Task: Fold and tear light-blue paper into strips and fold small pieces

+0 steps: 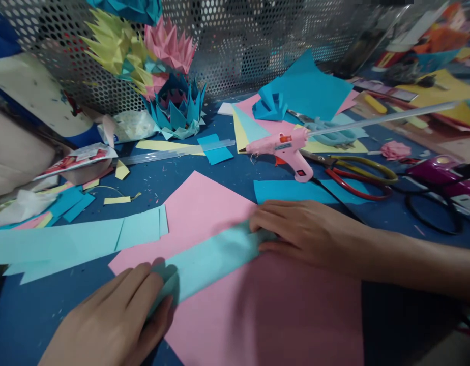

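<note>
A light turquoise paper strip [215, 259] lies slantwise over large pink paper sheets [296, 310]. My left hand [120, 310] closes on the strip's lower left end, thumb below and fingers curled over it. At the upper right end my right hand [292, 229] pinches the same strip between fingers and thumb. Both ends are partly hidden by my fingers. More turquoise strips [82, 239] lie to the left, beyond my left hand.
A pink glue gun [284, 147], red-and-yellow-handled scissors [360, 175] and a blue strip [311, 192] lie beyond my right hand. Folded paper flowers [174, 107] stand by a perforated metal panel [227, 46]. A purple device [444, 178] with black cable is at the right.
</note>
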Demonstrator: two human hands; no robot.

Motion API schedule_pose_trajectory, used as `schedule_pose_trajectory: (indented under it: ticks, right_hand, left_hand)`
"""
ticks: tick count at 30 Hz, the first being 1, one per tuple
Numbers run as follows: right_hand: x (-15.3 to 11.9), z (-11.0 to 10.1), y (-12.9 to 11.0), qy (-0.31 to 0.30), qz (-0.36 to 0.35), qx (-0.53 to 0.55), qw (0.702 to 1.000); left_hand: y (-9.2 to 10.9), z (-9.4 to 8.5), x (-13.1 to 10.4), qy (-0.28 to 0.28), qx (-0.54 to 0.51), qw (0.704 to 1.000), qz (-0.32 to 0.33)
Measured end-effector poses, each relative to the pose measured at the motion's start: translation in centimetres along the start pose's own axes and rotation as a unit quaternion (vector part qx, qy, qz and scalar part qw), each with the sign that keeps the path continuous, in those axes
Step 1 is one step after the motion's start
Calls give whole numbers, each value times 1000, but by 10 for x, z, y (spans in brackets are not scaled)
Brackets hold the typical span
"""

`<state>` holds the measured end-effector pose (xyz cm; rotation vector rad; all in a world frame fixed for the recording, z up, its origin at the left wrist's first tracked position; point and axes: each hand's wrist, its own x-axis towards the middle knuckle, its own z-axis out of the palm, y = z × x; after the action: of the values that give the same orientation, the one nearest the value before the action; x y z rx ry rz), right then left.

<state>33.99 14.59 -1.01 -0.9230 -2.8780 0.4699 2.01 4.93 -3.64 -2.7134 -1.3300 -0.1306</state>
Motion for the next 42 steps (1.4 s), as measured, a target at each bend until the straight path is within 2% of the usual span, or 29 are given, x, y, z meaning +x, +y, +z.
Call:
schedule_pose_trajectory:
  ticks: [3, 6, 9, 11, 14, 16, 28, 35, 39, 42]
  right_hand:
    - [0, -1, -3, 23, -26, -29, 999]
    - [-1, -5, -7, 51, -116, -88, 988]
    - [0, -9, -12, 52, -194, -135, 970]
    - [0, -9, -13, 56, -221, -152, 962]
    - [0, -6, -13, 54, -235, -173, 955]
    - [1, -4, -12, 54, -240, -184, 952]
    - [1, 3, -7, 64, -251, -207, 943]
    - [1, 3, -7, 55, -249, -193, 947]
    - [1, 6, -5, 49, -243, -192, 950]
    - [1, 4, -6, 44, -244, -189, 950]
  left_hand:
    - [-1, -5, -1, -49, 8, 999, -12]
    - [3, -13, 1, -89, 14, 995, -30]
    - [11, -22, 7, -62, 47, 996, -32]
    - [19, -26, 13, -30, 67, 997, 13]
    - [28, -26, 19, -10, 70, 993, 100]
    - [31, -23, 21, -2, 75, 991, 110]
    - [34, -18, 23, 0, 88, 990, 107]
    - [29, -23, 22, 31, 81, 990, 114]
    - [21, -30, 15, 11, 81, 987, 140]
    - [19, -32, 2, -2, 52, 993, 104]
